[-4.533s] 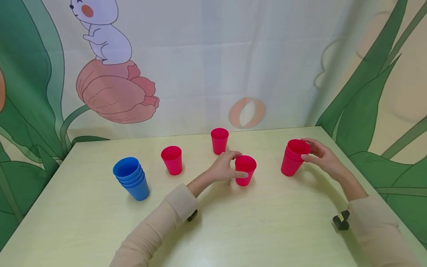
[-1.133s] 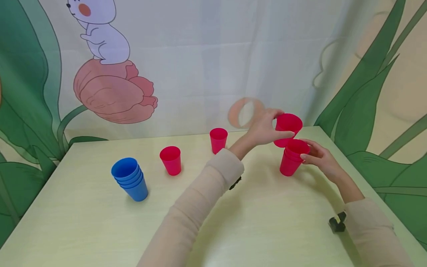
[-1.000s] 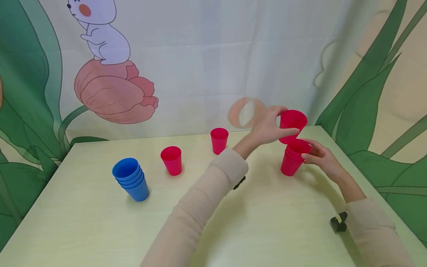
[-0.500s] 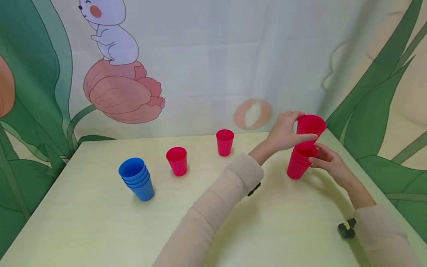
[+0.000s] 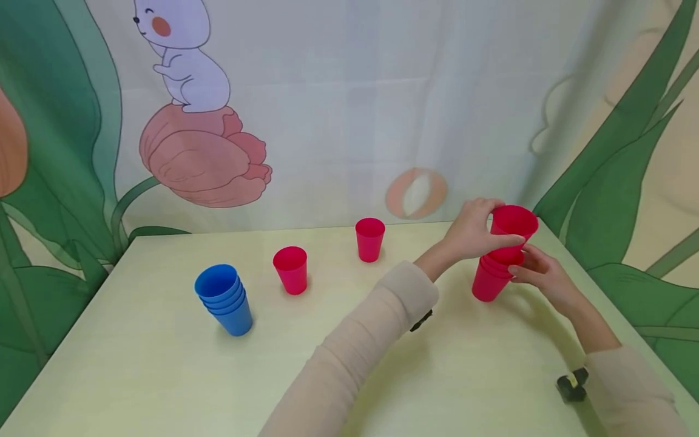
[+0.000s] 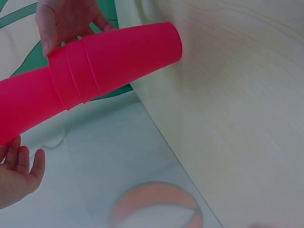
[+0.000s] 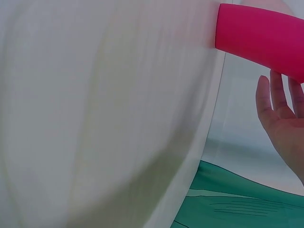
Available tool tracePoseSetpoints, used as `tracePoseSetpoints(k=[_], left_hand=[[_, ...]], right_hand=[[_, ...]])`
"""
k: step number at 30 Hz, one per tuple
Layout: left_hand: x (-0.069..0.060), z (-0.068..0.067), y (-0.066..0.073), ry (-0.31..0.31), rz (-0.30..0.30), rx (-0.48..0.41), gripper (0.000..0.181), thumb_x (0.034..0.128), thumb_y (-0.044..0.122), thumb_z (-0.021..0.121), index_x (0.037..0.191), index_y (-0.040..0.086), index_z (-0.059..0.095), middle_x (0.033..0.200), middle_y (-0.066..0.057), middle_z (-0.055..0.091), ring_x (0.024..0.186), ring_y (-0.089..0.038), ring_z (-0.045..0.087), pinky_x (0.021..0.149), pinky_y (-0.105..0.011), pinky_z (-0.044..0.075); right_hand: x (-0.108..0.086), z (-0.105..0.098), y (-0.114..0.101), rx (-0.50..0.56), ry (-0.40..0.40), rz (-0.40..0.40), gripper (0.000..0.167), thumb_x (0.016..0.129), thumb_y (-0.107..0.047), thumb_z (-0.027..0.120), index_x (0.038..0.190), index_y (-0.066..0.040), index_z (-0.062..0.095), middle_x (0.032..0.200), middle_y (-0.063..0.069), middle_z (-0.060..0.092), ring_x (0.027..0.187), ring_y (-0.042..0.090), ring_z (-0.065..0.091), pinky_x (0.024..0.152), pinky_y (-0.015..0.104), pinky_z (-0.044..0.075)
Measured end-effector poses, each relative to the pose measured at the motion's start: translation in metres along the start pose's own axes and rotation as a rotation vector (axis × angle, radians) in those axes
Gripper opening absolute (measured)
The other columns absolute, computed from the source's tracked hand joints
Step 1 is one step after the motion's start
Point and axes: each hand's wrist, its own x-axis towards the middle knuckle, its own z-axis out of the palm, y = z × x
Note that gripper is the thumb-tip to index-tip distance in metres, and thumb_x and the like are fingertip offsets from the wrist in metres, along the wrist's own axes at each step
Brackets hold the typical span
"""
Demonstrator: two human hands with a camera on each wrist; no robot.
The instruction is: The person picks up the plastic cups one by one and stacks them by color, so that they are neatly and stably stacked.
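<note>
My left hand (image 5: 474, 229) grips a red cup (image 5: 513, 222) near its rim, thumb in front. The lower end of that cup is inside the top of a red cup stack (image 5: 489, 283) standing at the right of the table. My right hand (image 5: 551, 281) holds this stack from the right, by its upper rims. In the left wrist view the held cup (image 6: 23, 102) joins the stack (image 6: 128, 54), with the left hand (image 6: 19, 178) below and the right hand (image 6: 71, 19) above. The right wrist view shows the right hand (image 7: 285, 118) against the red stack (image 7: 261, 38).
Two single red cups stand upright, one (image 5: 291, 271) at centre-left and one (image 5: 370, 240) near the back edge. Several nested blue cups (image 5: 225, 300) stand at the left on the pale table (image 5: 164, 376). A printed curtain (image 5: 317, 121) hangs behind.
My left hand has carried a red cup from mid-table to the right and lowered its base into the stack. My right hand has kept holding the stack. The head view has shifted slightly.
</note>
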Motion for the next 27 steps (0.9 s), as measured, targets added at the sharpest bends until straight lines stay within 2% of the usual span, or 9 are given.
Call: tracePoseSetpoints(k=[14, 21, 27], left_hand=[[-0.003, 0.015, -0.016, -0.053, -0.034, 0.007, 0.062, 0.0757, 0.039, 0.071, 0.127, 0.011, 0.048, 0.113, 0.005, 0.052, 0.104, -0.006, 0.043, 0.070, -0.012, 0.041], [-0.006, 0.021, -0.019, -0.065, -0.075, -0.020, 0.066, 0.0744, 0.035, 0.073, 0.131, 0.015, 0.046, 0.119, 0.005, 0.050, 0.106, -0.005, 0.043, 0.069, -0.011, 0.043], [-0.009, 0.020, -0.019, -0.069, -0.043, -0.019, 0.065, 0.0757, 0.035, 0.072, 0.132, 0.015, 0.046, 0.120, 0.004, 0.051, 0.106, -0.005, 0.043, 0.071, -0.011, 0.043]], right_hand=[[0.001, 0.003, 0.001, 0.037, -0.010, -0.022, 0.050, 0.091, -0.003, 0.052, 0.137, -0.018, 0.037, 0.113, -0.011, 0.054, 0.098, 0.005, 0.055, 0.075, 0.025, 0.051], [0.001, 0.003, 0.000, -0.003, 0.017, 0.009, 0.045, 0.091, -0.007, 0.053, 0.133, -0.017, 0.039, 0.111, -0.011, 0.054, 0.095, 0.005, 0.056, 0.075, 0.025, 0.051], [-0.002, 0.002, -0.001, -0.014, 0.034, 0.029, 0.045, 0.091, -0.009, 0.054, 0.132, -0.017, 0.039, 0.110, -0.012, 0.054, 0.094, 0.004, 0.056, 0.075, 0.025, 0.051]])
